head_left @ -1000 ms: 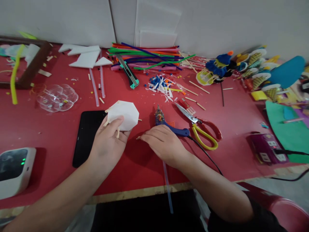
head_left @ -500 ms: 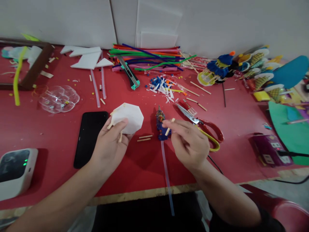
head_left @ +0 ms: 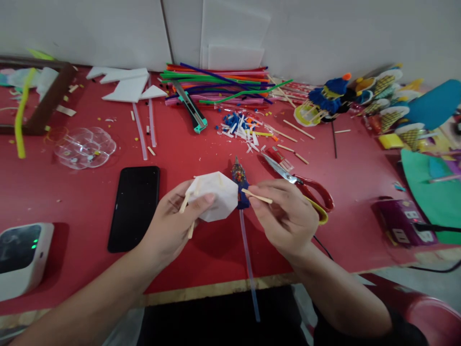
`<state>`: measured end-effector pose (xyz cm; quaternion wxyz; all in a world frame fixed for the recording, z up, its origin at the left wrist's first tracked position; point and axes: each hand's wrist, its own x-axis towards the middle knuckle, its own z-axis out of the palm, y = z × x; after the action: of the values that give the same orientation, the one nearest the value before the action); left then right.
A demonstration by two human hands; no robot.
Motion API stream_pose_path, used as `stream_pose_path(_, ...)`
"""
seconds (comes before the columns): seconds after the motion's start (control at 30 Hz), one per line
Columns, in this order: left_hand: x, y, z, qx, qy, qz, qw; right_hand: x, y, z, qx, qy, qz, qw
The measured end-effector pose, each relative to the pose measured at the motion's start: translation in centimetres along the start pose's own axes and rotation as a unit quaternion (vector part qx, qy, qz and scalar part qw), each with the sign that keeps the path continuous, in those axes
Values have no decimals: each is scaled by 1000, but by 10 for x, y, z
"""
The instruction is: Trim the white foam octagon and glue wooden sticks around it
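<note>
In the head view my left hand (head_left: 178, 211) is closed on a white octagonal board (head_left: 218, 204), its thumb lying across the face. Short wooden sticks (head_left: 185, 203) jut out along the board's left side. My right hand (head_left: 288, 214) pinches one short wooden stick (head_left: 257, 196) between thumb and fingertips, just right of the board and apart from it. Behind, between the hands, lies a blue glue gun (head_left: 242, 185), partly hidden by the board. A long translucent glue stick (head_left: 249, 264) runs from its rear over the table's front edge.
Scissors (head_left: 306, 185) lie beyond my right hand. A black phone (head_left: 134, 206) rests left of my left hand. Further back are a utility knife (head_left: 192, 108), a heap of coloured pipe cleaners (head_left: 216, 81), white foam pieces (head_left: 127, 84) and small scraps (head_left: 241, 127). A purple box (head_left: 403, 221) stands right.
My left hand has brought the board right and down, closer to my right hand. The stick in my right hand has turned from steep to nearly level. The board now covers the two loose sticks.
</note>
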<state>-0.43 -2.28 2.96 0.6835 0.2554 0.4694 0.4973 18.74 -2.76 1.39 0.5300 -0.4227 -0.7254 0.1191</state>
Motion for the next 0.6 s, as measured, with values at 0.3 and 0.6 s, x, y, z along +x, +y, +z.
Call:
stream_pose_path(0.3, -1, -5, -2, 44, -42, 23, 998, -5, 5, 10, 63, 67, -12, 996)
stream_pose_path(0.6, -1, -5, -4, 66, -47, 16, 997, -5, 10, 7, 36, 46, -68, 996)
